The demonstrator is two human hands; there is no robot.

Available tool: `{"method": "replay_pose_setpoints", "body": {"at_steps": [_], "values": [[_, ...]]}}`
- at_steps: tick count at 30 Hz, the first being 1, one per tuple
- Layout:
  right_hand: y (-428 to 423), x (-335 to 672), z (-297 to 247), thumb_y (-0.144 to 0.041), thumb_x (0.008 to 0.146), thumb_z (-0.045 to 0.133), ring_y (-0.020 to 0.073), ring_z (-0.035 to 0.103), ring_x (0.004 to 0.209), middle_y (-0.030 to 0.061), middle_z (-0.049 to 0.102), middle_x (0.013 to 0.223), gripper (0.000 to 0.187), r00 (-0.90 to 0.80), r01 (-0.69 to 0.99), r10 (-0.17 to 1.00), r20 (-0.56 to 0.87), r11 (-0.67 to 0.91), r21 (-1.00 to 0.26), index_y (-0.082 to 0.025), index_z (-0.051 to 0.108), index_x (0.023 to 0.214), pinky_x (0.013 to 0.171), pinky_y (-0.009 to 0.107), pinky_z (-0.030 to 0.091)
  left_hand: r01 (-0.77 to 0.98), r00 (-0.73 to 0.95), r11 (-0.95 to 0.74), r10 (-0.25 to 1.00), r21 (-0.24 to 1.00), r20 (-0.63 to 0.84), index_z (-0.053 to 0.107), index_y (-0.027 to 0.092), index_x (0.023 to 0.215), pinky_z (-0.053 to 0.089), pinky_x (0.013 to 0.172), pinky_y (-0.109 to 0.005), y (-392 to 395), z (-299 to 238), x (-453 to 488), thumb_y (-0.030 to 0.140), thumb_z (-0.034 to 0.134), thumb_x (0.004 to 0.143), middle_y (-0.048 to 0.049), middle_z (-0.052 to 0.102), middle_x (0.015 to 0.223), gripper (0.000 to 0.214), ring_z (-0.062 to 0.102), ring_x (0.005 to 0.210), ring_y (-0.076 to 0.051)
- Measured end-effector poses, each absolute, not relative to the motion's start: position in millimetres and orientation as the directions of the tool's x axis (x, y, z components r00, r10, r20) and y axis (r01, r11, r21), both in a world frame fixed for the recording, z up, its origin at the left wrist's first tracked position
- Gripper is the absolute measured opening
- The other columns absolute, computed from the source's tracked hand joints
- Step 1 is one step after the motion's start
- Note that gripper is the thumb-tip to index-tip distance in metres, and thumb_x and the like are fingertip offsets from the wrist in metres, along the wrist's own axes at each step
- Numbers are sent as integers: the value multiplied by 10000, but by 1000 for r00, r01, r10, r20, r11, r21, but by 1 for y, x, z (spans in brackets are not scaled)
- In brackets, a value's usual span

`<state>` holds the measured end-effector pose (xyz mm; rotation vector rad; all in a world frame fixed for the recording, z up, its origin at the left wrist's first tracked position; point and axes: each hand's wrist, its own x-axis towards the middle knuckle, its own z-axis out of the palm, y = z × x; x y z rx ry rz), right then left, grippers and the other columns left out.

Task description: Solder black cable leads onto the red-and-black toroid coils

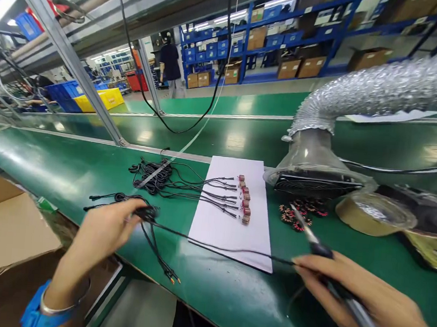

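Note:
My left hand (103, 230) reaches over the green bench and pinches a coiled black cable (144, 212), whose loose ends trail toward the front edge. My right hand (367, 296) grips a soldering iron (311, 236) like a pen, with its tip pointing up-left near the small copper coils (297, 215). Between the hands lies a white paper sheet (232, 225). On it sits a row of small coil parts (244, 198) with black wires attached. A thin black wire crosses the sheet toward my right hand.
A bundle of black cables (157, 176) lies behind my left hand. A fume extractor hood (316, 166) with a silver duct (391, 86) stands at right, beside a tape roll (375, 211). A cardboard box (1, 227) sits at lower left. A person (170, 61) stands far back by blue shelves.

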<state>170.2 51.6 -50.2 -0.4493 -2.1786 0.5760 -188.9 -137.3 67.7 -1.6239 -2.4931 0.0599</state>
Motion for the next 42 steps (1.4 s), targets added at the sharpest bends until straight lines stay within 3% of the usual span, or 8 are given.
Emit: {"method": "replay_pose_setpoints", "body": {"at_steps": [2,4,8,15,23,35,39,42], "values": [[50,137,-41,-141,865,603,171,605,638,26,654,771,222,-629,167,461,626,867,-470,-247,623,1059,568,276,500,791,-510,579,802,-196,312,637,286,1194,471,631,-304,-124,84,-204,330,478,903,-40,751,880,334,697,763,-259],[52,102,-42,-108,908,505,163,588,679,34,652,793,211,-648,191,422,634,896,-401,-220,599,1060,617,269,508,720,-555,653,745,-234,370,626,272,1213,470,633,-329,-101,90,-223,336,449,908,-74,743,900,359,690,807,-298],[60,60,-59,-67,909,426,213,546,781,29,595,673,293,-692,253,401,600,914,-318,-223,636,1040,678,300,494,746,-575,614,789,-259,214,618,226,1230,494,713,-390,-45,75,-258,302,451,887,-148,725,1028,388,674,938,-354],[69,54,-74,-51,884,454,238,522,830,36,591,670,313,-722,321,422,548,906,-275,-224,651,1056,769,347,477,836,-495,489,868,-248,42,620,208,1248,495,809,-358,-15,32,-280,144,461,825,-151,721,1077,456,673,979,-295],[75,60,-76,-89,853,508,233,499,848,43,623,754,285,-698,264,419,581,905,-335,-191,627,1091,775,371,497,832,-497,495,866,-251,60,564,242,1304,500,719,-373,-30,43,-270,228,376,872,-137,725,1068,472,681,950,-331],[73,98,-46,-137,848,612,214,494,780,32,594,679,207,-541,189,419,729,905,-380,-167,627,1052,710,353,503,962,-267,266,963,-58,-20,657,260,1099,391,568,-273,-23,51,-182,341,400,928,-20,751,826,319,690,759,-232],[73,142,-36,-127,863,603,212,550,833,63,662,866,214,-402,238,504,765,864,-444,-211,665,1050,703,338,503,990,-120,125,990,69,-68,690,254,1044,433,610,-276,-5,41,-128,321,447,919,-24,748,820,281,693,772,-223],[78,174,-38,-98,883,573,199,568,791,49,695,869,273,-282,291,557,781,825,-484,-235,647,1107,674,328,490,991,-29,39,996,127,-85,682,268,1089,488,707,-305,16,26,-81,345,484,904,-27,756,886,282,701,857,-236]]}}
